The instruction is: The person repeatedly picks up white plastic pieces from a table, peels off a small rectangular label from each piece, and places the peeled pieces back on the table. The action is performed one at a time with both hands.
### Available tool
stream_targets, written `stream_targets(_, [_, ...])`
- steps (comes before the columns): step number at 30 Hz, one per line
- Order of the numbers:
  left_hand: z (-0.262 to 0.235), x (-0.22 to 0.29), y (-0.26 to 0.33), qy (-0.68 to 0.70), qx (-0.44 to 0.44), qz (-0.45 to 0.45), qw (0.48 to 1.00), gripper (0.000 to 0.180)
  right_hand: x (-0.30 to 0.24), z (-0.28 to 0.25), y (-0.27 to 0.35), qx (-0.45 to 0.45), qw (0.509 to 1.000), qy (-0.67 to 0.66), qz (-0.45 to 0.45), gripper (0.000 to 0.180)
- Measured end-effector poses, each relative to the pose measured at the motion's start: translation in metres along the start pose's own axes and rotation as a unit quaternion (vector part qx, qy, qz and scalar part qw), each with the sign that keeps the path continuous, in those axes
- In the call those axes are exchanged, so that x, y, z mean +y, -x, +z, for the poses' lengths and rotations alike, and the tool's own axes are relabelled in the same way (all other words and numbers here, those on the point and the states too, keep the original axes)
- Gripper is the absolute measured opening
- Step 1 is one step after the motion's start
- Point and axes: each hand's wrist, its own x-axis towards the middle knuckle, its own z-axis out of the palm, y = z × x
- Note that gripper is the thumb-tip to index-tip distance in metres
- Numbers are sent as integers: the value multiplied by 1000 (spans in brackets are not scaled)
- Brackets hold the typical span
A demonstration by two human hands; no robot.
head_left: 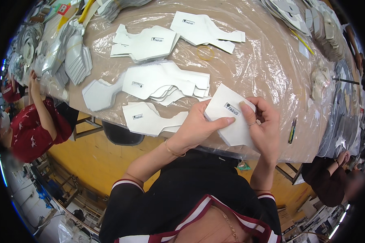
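A stack of white cut shoe-upper pieces (pixel 231 131) with a small dark printed label is held over the table's near edge. My left hand (pixel 200 121) grips its left side, thumb across the front. At the right side, my right hand (pixel 263 123) closes round the stack, its thumb beside the label. Left of my hands lies another white stack (pixel 150 121), partly behind my left hand. Beyond it is a larger fanned stack (pixel 150 83) of the same pieces. Two more labelled stacks lie farther off, one at left (pixel 144 42) and one at right (pixel 196 28).
Clear plastic film covers the brown table (pixel 263 69). A yellow rubber band (pixel 205 52) and a dark pen-like tool (pixel 292 131) lie on it. Grey pieces (pixel 75 56) are piled at left, more (pixel 324 32) at far right. People work at left (pixel 36 125) and right (pixel 328 178).
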Motion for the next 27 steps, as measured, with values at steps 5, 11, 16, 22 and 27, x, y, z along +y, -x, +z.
stream_targets(5, [-4, 1, 6, 3, 0, 20, 1000, 31, -3, 11, 1, 26, 999, 4, -32, 19])
stream_targets(11, [-14, 0, 7, -12, -19, 18, 1000, 31, 3, 11, 4, 25, 995, 82, -50, 18])
stream_targets(16, [-31, -11, 23, -39, 34, 66, 997, 31, 12, 26, 3, -59, 996, 52, -45, 19])
stream_targets(22, [-70, -23, 73, -73, 207, 115, 969, 31, 8, 62, -4, -231, 968, 98, -14, 19])
stream_targets(27, [-96, -31, 122, -112, 409, 262, 867, 32, -6, 114, -3, -305, 939, 95, -125, 17])
